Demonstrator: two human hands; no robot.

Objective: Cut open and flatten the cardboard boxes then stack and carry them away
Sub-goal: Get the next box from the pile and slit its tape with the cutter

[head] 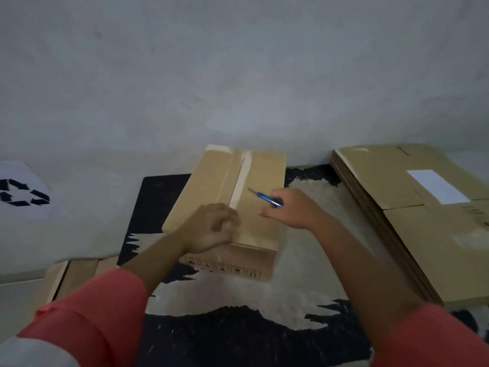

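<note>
Box (232, 197) on floor (304, 274), taped | left hand (209, 229) curled on top by tape (242, 178), hold unclear | right hand (288, 210) grips knife (264, 197) over lid | risk: blade skids into left hand

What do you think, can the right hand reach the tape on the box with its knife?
Probably yes. The right hand holds the knife just beside the tape on the box, blade toward it. The left hand rests at the tape's near end, but the strip beyond is bare.
</note>
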